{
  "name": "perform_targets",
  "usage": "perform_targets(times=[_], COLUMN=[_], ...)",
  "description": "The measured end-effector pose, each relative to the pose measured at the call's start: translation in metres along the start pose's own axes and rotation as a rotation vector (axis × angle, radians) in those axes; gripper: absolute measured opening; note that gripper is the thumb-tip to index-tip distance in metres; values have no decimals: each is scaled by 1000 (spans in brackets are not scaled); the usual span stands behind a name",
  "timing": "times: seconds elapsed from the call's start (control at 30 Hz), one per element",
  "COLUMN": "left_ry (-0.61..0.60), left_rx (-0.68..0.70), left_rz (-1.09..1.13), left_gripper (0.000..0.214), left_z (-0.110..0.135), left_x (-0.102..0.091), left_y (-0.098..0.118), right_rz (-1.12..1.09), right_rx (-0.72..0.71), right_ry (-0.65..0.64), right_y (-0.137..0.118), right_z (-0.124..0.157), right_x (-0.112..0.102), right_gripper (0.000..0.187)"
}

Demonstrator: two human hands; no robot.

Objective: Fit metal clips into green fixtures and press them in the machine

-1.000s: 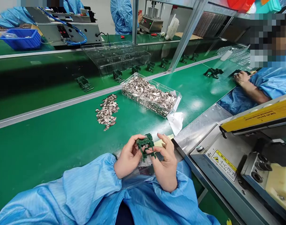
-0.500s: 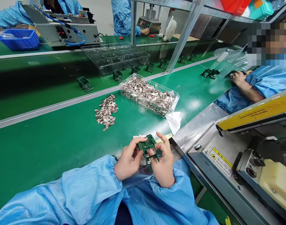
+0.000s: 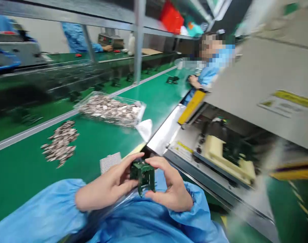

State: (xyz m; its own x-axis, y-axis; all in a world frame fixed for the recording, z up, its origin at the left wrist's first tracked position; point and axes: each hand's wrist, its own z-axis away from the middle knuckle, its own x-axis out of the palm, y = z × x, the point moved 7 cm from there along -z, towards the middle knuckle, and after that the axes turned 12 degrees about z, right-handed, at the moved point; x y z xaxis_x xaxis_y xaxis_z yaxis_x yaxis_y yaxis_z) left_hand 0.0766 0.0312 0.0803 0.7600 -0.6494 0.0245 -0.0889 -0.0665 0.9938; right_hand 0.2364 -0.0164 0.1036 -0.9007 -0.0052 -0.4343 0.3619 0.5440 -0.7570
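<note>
A dark green plastic frame-like part with upright legs is held between my two hands, above my lap. My left hand grips its left side between thumb and fingers. On its right side, my right hand pinches it with the index finger on top and the thumb low down. A white ridged piece lies on the green bench beside my left hand. Farther left is a loose pile of small metal pieces. A clear plastic box behind it holds many more of them.
To the right stands a machine with a cream-coloured fixture and yellow side bars. White paper lies at the bench edge. A co-worker in blue sits farther along, near dark green parts. A metal post rises behind the box.
My view has swung right, bringing more of the machine into sight. The green part is turned with its legs downward, and my right hand's fingers have closed onto its side.
</note>
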Motion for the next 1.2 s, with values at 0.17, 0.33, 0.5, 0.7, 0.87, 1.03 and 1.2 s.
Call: perform_targets(times=[0.17, 0.33, 0.5, 0.7, 0.87, 1.03, 1.2], left_ry=[-325, -422, -370, -310, -309, -324, -397], left_rx=[269, 454, 274, 273, 56, -130, -203], left_rz=[-130, -258, -180, 48, -138, -173, -155], left_gripper=[51, 82, 77, 53, 53, 52, 61], left_z=[-109, -204, -241, -200, -138, -113, -118], left_x=[76, 192, 230, 133, 50, 37, 53], left_y=[50, 55, 36, 53, 13, -36, -52], right_rz=[205, 525, 547, 669, 680, 885, 861], right_rx=[242, 402, 478, 488, 524, 534, 556], right_ry=[600, 1357, 1193, 716, 409, 336, 275], right_y=[-1, -13, 4, 29, 40, 26, 33], right_z=[92, 186, 173, 104, 70, 68, 64], right_x=[-134, -232, -260, -268, -263, -270, -265], right_gripper=[57, 62, 66, 66, 62, 65, 67])
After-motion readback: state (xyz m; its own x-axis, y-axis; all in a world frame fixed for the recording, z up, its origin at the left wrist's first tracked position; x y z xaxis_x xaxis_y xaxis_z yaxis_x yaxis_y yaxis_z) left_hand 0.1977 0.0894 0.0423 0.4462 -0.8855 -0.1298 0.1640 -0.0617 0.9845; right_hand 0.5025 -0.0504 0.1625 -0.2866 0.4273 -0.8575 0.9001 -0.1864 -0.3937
